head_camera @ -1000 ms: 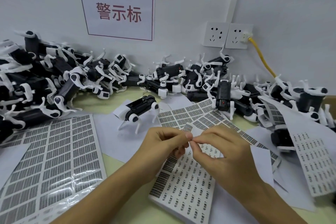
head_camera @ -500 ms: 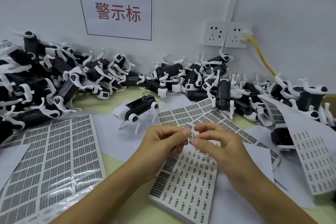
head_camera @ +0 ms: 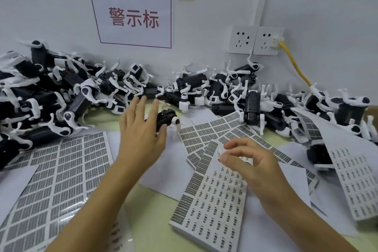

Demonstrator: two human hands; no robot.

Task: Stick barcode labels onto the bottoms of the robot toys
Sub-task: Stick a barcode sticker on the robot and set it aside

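A: Left hand (head_camera: 141, 135) — fingers straight and spread, reaching over the lone toy (head_camera: 166, 119) that stands on a white sheet beyond the label stack (head_camera: 212, 206). Thumb tip lies at the toy's near side; cannot tell whether the palm touches it.

B: Noted. Right hand (head_camera: 248, 161)?

A: Hovering over the far end of the stack, fingers curled. One small label (head_camera: 219, 153) is pinched between thumb and forefinger, standing roughly on edge just above the stack's top sheet.

B: Toy orientation?

A: Black body, white legs down on the paper, one white wheel-like joint facing right. Underside not visible.

B: Other toys?

A: A toy pile (head_camera: 51, 96) runs along the wall beyond the stack, thickest to the left, thinning toward the right corner. One black unit (head_camera: 252, 108) stands on end, beyond and right of the stack, at the edge of the fanned barcode sheets (head_camera: 221, 131).

B: Sheets elsewhere?

A: A big glossy barcode sheet (head_camera: 51, 180) left of the stack, flat on the worktop (head_camera: 155, 208). Another label sheet (head_camera: 356, 178) right of the stack, curling up against toys there.

B: Wall?

A: Sign (head_camera: 133, 15) with red characters above the pile; two sockets (head_camera: 255, 40) to its right — a yellow cable (head_camera: 294, 65) plugged into the right-hand one.
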